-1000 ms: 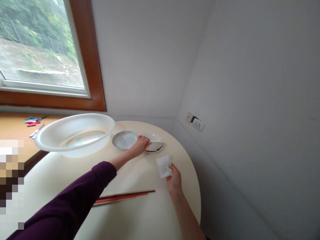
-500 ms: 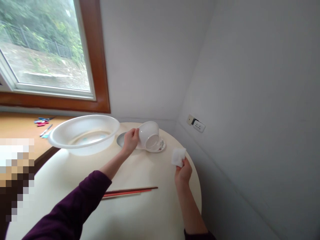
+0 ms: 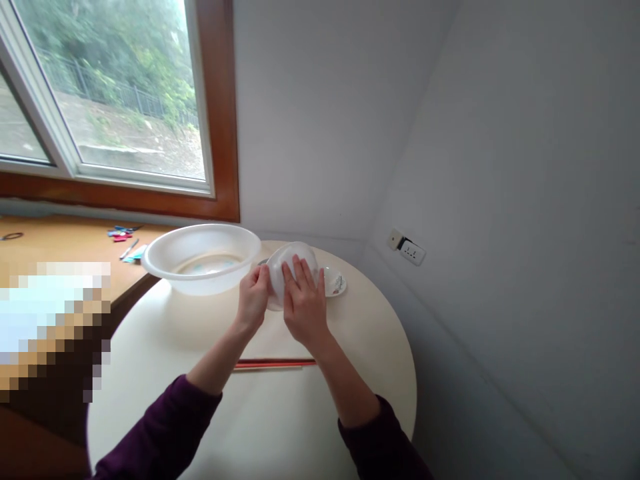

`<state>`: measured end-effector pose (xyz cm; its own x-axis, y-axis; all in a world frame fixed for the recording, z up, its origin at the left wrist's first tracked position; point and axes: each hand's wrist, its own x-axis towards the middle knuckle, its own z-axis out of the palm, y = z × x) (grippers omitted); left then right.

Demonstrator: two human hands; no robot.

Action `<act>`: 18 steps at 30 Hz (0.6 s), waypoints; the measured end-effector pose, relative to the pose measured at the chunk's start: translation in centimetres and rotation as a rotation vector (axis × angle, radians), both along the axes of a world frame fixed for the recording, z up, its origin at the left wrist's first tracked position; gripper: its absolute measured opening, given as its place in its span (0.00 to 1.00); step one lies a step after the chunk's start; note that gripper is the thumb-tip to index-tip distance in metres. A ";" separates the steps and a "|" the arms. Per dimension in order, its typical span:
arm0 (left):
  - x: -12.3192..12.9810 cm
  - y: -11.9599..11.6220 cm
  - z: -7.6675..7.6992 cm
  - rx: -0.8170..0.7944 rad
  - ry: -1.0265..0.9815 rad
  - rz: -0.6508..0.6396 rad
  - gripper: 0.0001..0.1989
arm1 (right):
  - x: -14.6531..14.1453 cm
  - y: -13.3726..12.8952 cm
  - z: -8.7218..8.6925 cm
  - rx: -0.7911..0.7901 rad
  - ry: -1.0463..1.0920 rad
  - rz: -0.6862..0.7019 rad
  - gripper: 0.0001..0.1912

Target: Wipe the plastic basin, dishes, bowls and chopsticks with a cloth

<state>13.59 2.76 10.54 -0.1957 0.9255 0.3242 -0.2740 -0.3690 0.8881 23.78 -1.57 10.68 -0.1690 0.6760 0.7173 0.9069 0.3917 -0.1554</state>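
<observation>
A white bowl is tipped on its side above the round table, its underside turned towards me and to the right. My left hand is closed on its rim at the left. Flat against the outside of the bowl lies my right hand, fingers stretched and a little spread. It presses a white tissue, mostly hidden beneath the fingers, onto the bowl's surface. Behind the bowl, a white dish with a printed flower rests on the table, partly covered by my right hand.
A large translucent basin stands on the round table at the left. Red and pale chopsticks lie nearer me. The wooden desk at the left carries small items. Walls close off the back and right.
My right hand has moved left with the tissue, from the table's right side onto the bowl. The bowl has turned in my left hand. The view has shifted a little left.
</observation>
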 end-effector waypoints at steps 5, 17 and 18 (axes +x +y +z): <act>-1.6 -1.2 0.0 0.046 0.090 0.068 0.15 | 0.4 1.2 1.5 -0.171 0.371 -0.042 0.25; -3.2 -2.8 0.9 0.139 0.208 0.134 0.15 | -3.0 -0.7 1.3 0.011 -0.019 0.150 0.25; -3.2 -3.0 0.9 0.136 0.214 0.143 0.17 | -2.8 -0.2 1.6 0.006 0.041 0.144 0.25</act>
<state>10.42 -0.28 11.45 -0.2353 0.8385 0.4915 -0.0224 -0.5102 0.8598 20.95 -1.81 12.30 -0.2343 0.6422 0.7298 0.8340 0.5186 -0.1886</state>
